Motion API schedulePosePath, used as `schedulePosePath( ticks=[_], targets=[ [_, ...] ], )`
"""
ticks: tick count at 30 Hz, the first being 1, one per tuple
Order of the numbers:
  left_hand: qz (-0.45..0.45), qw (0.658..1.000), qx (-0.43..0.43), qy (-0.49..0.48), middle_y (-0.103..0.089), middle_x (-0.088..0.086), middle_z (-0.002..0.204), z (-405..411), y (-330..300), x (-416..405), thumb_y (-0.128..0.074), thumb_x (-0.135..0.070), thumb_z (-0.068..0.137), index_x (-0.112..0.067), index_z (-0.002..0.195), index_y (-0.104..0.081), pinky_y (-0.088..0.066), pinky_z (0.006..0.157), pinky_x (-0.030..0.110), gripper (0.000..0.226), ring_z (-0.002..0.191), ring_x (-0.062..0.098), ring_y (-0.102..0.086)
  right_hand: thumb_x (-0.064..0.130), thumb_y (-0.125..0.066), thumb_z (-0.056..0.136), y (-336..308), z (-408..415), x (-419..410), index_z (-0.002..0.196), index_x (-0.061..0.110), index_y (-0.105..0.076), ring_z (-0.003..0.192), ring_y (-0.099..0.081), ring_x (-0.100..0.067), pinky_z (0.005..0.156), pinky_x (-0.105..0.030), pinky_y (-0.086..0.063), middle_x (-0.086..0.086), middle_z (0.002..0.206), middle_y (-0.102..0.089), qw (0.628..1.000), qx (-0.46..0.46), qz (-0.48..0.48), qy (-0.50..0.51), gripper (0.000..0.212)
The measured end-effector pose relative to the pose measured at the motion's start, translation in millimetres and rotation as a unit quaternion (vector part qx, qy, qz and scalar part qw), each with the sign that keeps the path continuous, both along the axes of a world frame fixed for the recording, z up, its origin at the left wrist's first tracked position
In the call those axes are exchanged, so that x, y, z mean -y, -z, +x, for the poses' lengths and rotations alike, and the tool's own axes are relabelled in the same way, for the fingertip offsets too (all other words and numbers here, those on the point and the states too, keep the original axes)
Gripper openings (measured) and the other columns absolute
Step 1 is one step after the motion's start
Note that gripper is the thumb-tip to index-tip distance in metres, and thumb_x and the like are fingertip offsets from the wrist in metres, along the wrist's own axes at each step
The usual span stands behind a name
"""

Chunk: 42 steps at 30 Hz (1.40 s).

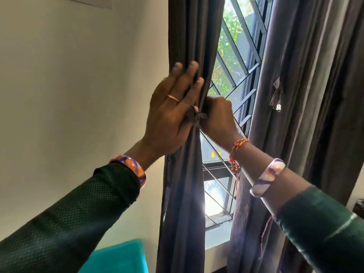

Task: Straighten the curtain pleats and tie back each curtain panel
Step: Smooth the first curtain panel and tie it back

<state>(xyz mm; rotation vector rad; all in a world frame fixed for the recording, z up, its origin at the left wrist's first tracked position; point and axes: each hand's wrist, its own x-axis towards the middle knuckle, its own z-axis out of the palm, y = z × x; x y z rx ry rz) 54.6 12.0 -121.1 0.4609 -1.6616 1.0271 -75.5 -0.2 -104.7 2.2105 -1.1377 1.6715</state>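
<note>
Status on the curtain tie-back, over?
Left hand flat against gathered left curtain panel. Right hand in closed grip at the tie-back knot. Right curtain panel hangs loose, untied. Nothing in the way.

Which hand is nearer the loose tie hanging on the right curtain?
Right. The right hand is at the left curtain's window-side edge, nearer the loose tie; the left hand lies farther off.

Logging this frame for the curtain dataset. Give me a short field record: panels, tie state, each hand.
left panel: gathered into a bunch at the tie
tie: dark strip around left panel, knot between the hands
left hand: flat against the bunch, fingers spread upward
right hand: closed at the knot, window side
right panel: hanging loose, untied
right tie-back: dangling on right panel
window grille: visible between panels
</note>
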Motion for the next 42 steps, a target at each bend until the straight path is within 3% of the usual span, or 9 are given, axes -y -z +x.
schedulePosePath(
  ticks=[5,9,13,19,26,30,34,37,42],
  targets=[
    [-0.007,0.983,0.097,-0.153,-0.07,0.006,0.109,9,-9,15,-0.048,-0.023,0.086,-0.008,0.109,-0.067,-0.025,0.102,0.039,0.034,0.115,0.027,-0.059,0.007,-0.069,0.076,-8,-9,0,0.065,-0.001,-0.063,0.058,-0.058,-0.017,0.055,-0.022,-0.05,-0.011,0.06,-0.06,0.991,-0.017,0.123,-0.043,0.015],
    [0.029,0.948,0.1,-0.302,-0.072,0.001,0.092,34,-11,38,-0.049,-0.027,0.078,-0.014,0.097,-0.069,-0.021,0.094,0.036,0.03,0.102,0.025,-0.063,-0.007,-0.061,0.082,-18,-23,-8,0.072,0.006,-0.064,0.057,-0.061,-0.017,0.057,-0.027,-0.059,-0.012,0.073,-0.065,0.966,0.103,0.195,-0.131,0.017],
    [0.053,0.878,0.188,-0.438,-0.072,0.0,0.084,46,-20,44,-0.033,-0.03,0.077,-0.015,0.091,-0.071,-0.023,0.09,0.038,0.043,0.088,0.026,-0.064,-0.006,-0.061,0.083,-22,-26,-12,0.079,0.011,-0.064,0.064,-0.065,-0.018,0.059,-0.026,-0.059,-0.012,0.08,-0.067,0.975,0.071,0.174,-0.119,0.018],
    [-0.067,0.892,0.279,-0.349,-0.069,0.01,0.086,37,-30,46,-0.054,-0.015,0.086,-0.008,0.097,-0.067,-0.047,0.07,0.032,0.019,0.075,0.029,-0.065,0.008,-0.073,0.074,-25,-14,-2,0.069,0.016,-0.062,0.071,-0.071,-0.03,0.069,-0.045,-0.058,-0.018,0.076,-0.071,0.994,0.057,0.097,-0.016,0.014],
    [-0.202,0.874,0.319,-0.307,-0.065,0.006,0.078,27,-40,40,-0.038,-0.003,0.09,-0.009,0.122,-0.051,-0.041,0.056,0.028,0.035,0.061,0.021,-0.057,0.021,-0.08,0.067,-27,-8,-1,0.066,0.013,-0.068,0.06,-0.057,-0.015,0.059,-0.028,-0.047,-0.006,0.068,-0.066,0.978,0.184,0.089,-0.049,0.014],
    [-0.213,0.868,0.283,-0.349,-0.062,0.001,0.065,21,-38,44,-0.031,-0.002,0.09,-0.002,0.109,-0.054,-0.041,0.057,0.026,0.03,0.058,0.019,-0.055,0.021,-0.077,0.074,-30,-4,-11,0.063,0.021,-0.063,0.06,-0.056,-0.01,0.057,-0.021,-0.042,-0.005,0.073,-0.066,0.963,0.218,0.125,-0.1,0.018],
    [-0.184,0.876,0.253,-0.366,-0.059,0.001,0.06,15,-39,39,-0.039,-0.007,0.086,-0.01,0.091,-0.061,-0.035,0.061,0.03,0.023,0.058,0.02,-0.052,0.019,-0.065,0.087,-26,-4,-20,0.091,0.013,-0.063,0.072,-0.059,-0.012,0.064,-0.029,-0.053,-0.007,0.091,-0.062,0.929,0.228,0.223,-0.186,0.008],
    [-0.157,0.892,0.207,-0.369,-0.063,0.003,0.074,16,-42,32,-0.035,-0.01,0.085,-0.016,0.084,-0.062,-0.027,0.065,0.032,0.027,0.068,0.021,-0.056,0.018,-0.066,0.085,-17,-7,-19,0.112,0.007,-0.056,0.08,-0.06,-0.015,0.072,-0.036,-0.056,-0.008,0.095,-0.058,0.894,0.225,0.308,-0.233,0.031],
    [-0.202,0.896,0.172,-0.356,-0.057,0.008,0.12,26,-42,38,-0.028,-0.008,0.094,-0.014,0.099,-0.055,-0.033,0.087,0.037,0.028,0.11,0.028,-0.046,0.003,-0.068,0.081,-8,-1,-17,0.083,0.008,-0.063,0.061,-0.064,-0.009,0.06,-0.026,-0.057,-0.005,0.076,-0.064,0.9,0.232,0.259,-0.263,0.008]
  ],
)
